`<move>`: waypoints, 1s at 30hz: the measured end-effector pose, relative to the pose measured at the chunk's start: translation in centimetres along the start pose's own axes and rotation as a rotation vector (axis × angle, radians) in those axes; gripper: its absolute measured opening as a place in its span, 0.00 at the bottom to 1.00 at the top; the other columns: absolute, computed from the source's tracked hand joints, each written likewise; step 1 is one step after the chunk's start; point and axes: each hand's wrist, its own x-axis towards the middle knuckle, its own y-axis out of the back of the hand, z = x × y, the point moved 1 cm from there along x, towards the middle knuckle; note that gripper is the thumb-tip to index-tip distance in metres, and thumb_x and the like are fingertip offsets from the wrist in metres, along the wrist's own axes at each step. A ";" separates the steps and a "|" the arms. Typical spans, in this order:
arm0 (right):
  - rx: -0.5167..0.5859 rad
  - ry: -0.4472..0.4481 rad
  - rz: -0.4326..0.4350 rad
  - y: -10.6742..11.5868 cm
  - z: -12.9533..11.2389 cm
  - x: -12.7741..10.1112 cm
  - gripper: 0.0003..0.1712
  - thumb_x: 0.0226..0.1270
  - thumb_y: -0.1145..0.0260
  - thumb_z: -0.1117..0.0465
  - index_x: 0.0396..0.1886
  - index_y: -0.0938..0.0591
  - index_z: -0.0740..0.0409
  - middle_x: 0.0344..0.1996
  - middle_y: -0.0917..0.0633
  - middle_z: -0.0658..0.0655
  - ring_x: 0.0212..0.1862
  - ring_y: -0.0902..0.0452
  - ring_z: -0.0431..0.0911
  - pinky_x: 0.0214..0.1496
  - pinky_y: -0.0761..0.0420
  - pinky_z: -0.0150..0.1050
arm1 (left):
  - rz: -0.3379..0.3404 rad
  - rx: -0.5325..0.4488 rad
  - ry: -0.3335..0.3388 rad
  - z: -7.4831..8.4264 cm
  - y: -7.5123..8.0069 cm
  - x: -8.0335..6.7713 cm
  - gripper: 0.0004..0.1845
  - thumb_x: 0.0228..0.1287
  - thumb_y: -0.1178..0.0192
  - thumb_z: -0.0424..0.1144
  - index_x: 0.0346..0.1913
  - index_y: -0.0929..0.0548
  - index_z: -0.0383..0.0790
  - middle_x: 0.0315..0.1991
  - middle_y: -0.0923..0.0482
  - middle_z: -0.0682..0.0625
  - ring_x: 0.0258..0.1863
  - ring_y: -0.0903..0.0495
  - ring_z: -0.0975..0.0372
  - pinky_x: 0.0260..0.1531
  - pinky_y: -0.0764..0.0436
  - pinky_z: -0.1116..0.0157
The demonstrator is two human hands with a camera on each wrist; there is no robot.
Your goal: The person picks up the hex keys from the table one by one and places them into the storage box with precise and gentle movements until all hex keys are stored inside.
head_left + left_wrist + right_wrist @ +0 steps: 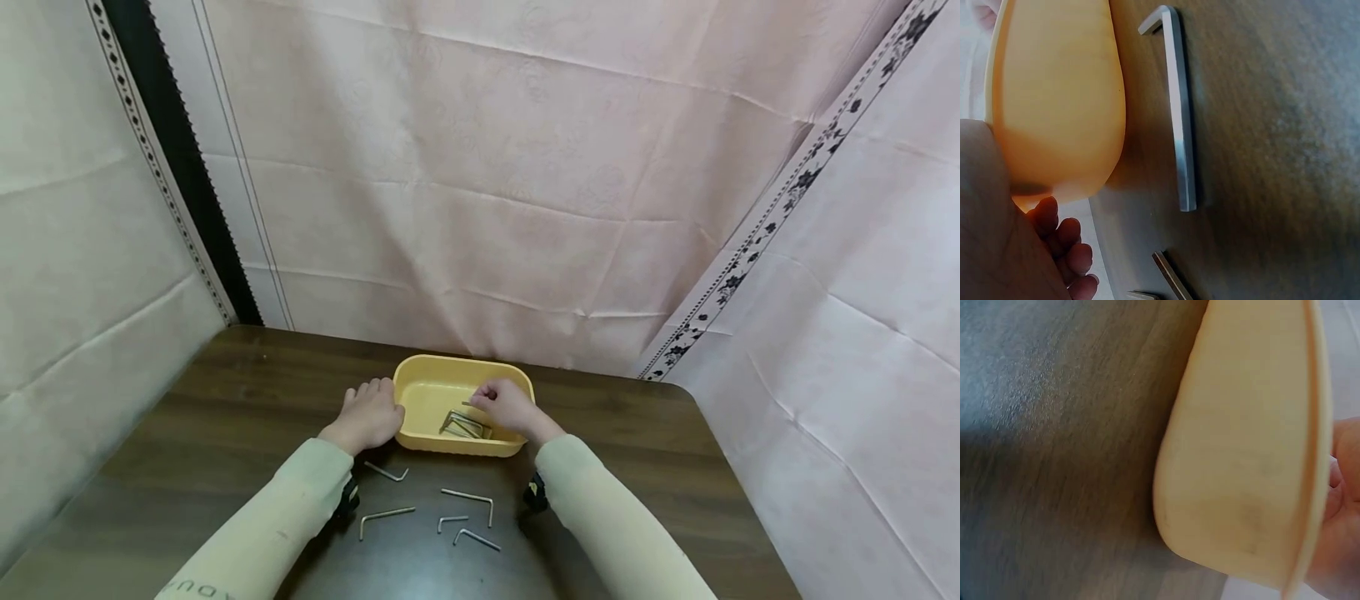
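Note:
A yellow plastic tub stands on the table with several hex keys inside, toward its right front. At its left end my left hand grips the rim, with the thumb at the edge; in the left wrist view its fingertips show beside the end wall. My right hand is over the tub's right half and pinches a hex key, of which only a short end sticks out. The right wrist view shows mainly the tub's outer wall, which hides the held key.
Several loose hex keys lie in front of the tub, among them one near my left wrist, a longer one and a short one. The brown wooden table is bordered by hanging pale cloth.

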 end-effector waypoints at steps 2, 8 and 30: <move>0.009 -0.029 0.000 -0.3 0.2 0.3 0.09 0.71 0.38 0.56 0.35 0.17 0.56 0.29 0.20 0.50 0.30 0.29 0.42 0.34 0.27 0.37 | 0.005 0.002 -0.005 0.0 -0.2 0.1 0.16 0.70 0.54 0.44 0.50 0.31 0.34 0.39 0.34 0.45 0.38 0.36 0.51 0.40 0.42 0.53; 0.024 -0.065 -0.003 -0.8 0.3 0.6 0.09 0.71 0.38 0.57 0.35 0.17 0.58 0.29 0.20 0.50 0.31 0.28 0.42 0.33 0.27 0.37 | -0.003 0.003 -0.011 0.0 -0.5 0.1 0.17 0.70 0.54 0.44 0.51 0.31 0.33 0.40 0.34 0.45 0.40 0.36 0.51 0.43 0.42 0.52; -0.014 -0.189 0.069 -0.6 -1.6 -0.1 0.10 0.71 0.40 0.55 0.43 0.23 0.58 0.32 0.22 0.54 0.31 0.26 0.46 0.31 0.26 0.41 | 0.000 -0.014 -0.011 0.0 0.5 -0.2 0.18 0.70 0.53 0.45 0.53 0.31 0.32 0.41 0.32 0.44 0.39 0.36 0.51 0.42 0.41 0.53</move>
